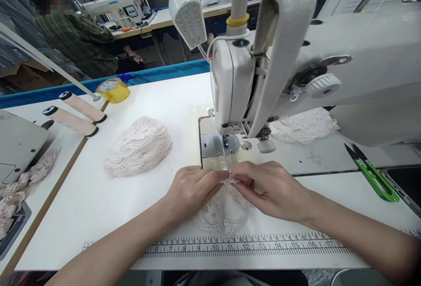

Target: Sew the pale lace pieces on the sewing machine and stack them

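Between my two hands hangs a cream lace piece, its top edge gathered just in front of the sewing machine. My left hand pinches that edge from the left, thumb and forefinger closed on it. From the right, my right hand pinches the same edge, its fingertips almost touching the left ones. The lower part of the lace spreads over the table towards the printed ruler. Just beyond my fingertips lies the metal needle plate.
On the left sit a lace pile, yellow tape and thread spools. More lace lies under the machine arm, with green thread snips at right. Behind the table, a person in a checked shirt sits near another sewing machine.
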`<state>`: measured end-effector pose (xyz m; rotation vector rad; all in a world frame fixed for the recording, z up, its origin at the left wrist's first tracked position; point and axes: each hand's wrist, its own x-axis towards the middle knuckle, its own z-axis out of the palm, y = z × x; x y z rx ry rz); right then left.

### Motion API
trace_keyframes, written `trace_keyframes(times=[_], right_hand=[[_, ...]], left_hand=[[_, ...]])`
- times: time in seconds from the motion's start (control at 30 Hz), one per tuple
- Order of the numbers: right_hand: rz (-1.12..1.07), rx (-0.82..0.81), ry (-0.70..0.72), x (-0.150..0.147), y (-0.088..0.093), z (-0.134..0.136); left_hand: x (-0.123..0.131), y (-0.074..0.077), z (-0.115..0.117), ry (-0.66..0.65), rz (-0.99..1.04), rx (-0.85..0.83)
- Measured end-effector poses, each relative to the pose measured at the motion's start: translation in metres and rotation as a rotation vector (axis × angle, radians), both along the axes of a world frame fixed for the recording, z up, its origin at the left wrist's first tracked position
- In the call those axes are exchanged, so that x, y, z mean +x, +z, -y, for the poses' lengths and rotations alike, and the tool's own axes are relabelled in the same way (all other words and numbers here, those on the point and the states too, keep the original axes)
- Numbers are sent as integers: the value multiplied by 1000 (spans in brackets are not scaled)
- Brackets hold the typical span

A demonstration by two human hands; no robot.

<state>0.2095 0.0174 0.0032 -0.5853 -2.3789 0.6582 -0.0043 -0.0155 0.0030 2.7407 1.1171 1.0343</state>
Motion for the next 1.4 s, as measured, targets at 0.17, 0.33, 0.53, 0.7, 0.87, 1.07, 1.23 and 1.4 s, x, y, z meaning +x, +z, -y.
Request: trace_keyframes(times=[0.17, 0.33, 0.53, 0.7, 0.87, 1.07, 1.23, 1.4], right_hand=[[1, -13, -1, 1, 0, -1], [-7, 52, 2, 0, 4, 0], [53, 302, -55, 2, 6, -1], [28, 522, -43, 12, -5, 0], [10, 524, 80, 18, -10, 3], [17, 335, 18, 10, 7, -1], [119, 86, -190, -2, 3, -14], [257, -58, -352, -9, -3, -27]], left_hand=[[0, 2, 1, 10, 21, 24], [-1, 0, 2, 12, 48, 54], [-5, 0, 3, -51, 17, 104], [-3, 0, 3, -40, 11, 76], [1, 1, 5, -41, 42, 19], [8, 9, 8, 100, 138, -467], [12, 5, 0, 342, -112, -353], [14, 2, 2, 337, -222, -41]])
